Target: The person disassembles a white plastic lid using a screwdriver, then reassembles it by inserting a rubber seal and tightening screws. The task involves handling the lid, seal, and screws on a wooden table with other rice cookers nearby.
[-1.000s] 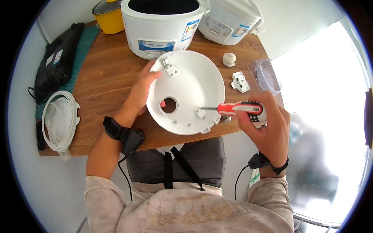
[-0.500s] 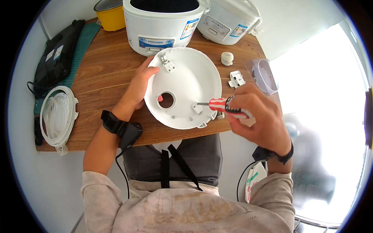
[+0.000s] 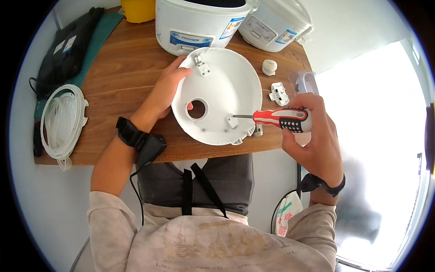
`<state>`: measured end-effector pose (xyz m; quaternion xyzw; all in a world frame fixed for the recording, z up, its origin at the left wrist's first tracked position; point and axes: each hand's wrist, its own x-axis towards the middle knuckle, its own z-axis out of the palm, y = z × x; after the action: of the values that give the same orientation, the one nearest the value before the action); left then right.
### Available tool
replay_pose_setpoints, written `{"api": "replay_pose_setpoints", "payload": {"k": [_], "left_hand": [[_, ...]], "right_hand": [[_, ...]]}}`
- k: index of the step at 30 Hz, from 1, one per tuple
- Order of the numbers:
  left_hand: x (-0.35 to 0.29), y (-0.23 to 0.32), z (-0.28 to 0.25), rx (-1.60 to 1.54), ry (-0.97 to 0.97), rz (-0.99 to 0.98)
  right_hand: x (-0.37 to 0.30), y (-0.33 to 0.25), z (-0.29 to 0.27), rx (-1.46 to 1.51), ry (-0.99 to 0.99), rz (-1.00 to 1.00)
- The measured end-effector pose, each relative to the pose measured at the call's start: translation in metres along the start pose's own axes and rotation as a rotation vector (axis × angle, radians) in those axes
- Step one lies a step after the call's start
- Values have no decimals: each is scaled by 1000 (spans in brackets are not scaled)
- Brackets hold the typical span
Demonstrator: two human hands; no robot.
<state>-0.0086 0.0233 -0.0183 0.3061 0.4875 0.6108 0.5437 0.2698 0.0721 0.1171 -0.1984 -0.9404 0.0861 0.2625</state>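
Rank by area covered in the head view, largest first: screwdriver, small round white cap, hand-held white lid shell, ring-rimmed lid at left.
1. White lid shell
2. Ring-rimmed lid
3. Screwdriver
4. Small round white cap

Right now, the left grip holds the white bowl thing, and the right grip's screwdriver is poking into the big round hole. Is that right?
No: the head view shows the screwdriver in the right grip at the small white block, not the big round hole. The left grip does hold the white bowl thing.
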Motion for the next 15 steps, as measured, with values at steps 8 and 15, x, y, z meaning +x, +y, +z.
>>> {"api": "replay_pose_setpoints", "payload": {"k": [8,15], "left_hand": [[-2,2,1,-4,9,8],[1,-1,-1,41,-23,4]], "right_hand": [[7,-15,-6,-166,-181,432],[7,6,5,-42,-65,74]]}}
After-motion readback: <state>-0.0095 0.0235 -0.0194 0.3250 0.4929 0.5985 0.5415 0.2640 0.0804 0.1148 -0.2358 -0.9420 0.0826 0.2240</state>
